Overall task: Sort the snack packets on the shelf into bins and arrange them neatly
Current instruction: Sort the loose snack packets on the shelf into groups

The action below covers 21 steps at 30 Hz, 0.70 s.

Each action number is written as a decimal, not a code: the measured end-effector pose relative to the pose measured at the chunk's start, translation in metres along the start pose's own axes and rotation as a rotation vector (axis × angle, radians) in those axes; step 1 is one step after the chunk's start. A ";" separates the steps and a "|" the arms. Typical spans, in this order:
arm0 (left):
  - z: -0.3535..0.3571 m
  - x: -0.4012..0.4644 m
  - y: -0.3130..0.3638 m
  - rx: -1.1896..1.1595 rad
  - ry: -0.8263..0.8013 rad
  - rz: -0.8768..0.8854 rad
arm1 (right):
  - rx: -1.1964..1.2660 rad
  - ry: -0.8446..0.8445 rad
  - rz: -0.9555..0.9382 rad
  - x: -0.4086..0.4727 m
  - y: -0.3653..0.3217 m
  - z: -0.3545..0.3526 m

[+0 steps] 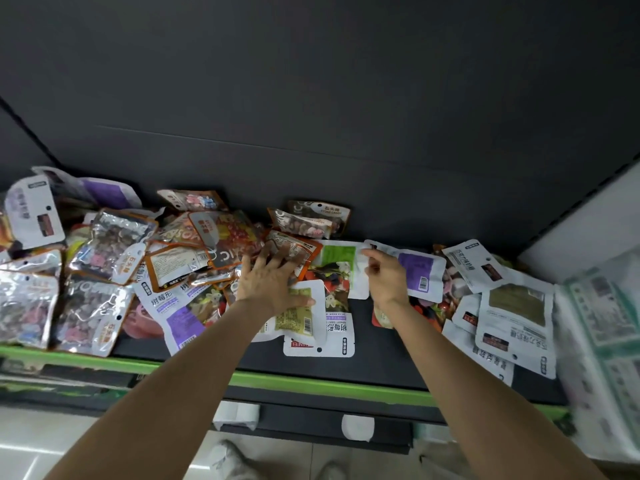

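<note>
Several snack packets lie jumbled on a dark shelf (pixel 377 355) with a green front edge. My left hand (pixel 270 282) lies spread, fingers straight, on an orange-edged packet (pixel 294 249), with its thumb over a white and yellow-green packet (pixel 301 313). My right hand (pixel 386 275) pinches the edge of a white packet with a green panel (pixel 341 259). A white and purple packet (pixel 420 273) lies just right of that hand. Clear packets of stone candy (pixel 104 247) are heaped at the left.
White packets with brown labels (pixel 516 313) are piled at the right. A white and green stack (pixel 602 341) stands at the far right. The shelf above is a dark panel. Two white price tags (pixel 356 427) hang below the shelf edge.
</note>
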<state>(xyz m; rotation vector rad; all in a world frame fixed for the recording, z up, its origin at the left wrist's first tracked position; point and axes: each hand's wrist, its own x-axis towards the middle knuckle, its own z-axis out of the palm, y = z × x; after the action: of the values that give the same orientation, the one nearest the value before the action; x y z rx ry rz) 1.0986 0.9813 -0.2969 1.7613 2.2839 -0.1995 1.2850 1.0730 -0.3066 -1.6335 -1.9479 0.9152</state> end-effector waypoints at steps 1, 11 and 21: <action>0.000 0.000 0.000 -0.001 0.001 0.000 | -0.082 0.011 -0.031 -0.001 0.008 -0.008; -0.004 -0.002 0.004 0.014 -0.011 -0.023 | -0.432 0.182 -0.002 -0.008 0.040 -0.061; -0.002 -0.003 0.004 0.010 0.008 -0.011 | -0.473 -0.097 -0.282 -0.031 -0.005 -0.019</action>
<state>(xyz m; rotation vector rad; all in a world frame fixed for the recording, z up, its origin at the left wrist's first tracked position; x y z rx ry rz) 1.1024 0.9804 -0.2937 1.7582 2.3023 -0.2067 1.3014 1.0464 -0.2879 -1.5044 -2.5238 0.4520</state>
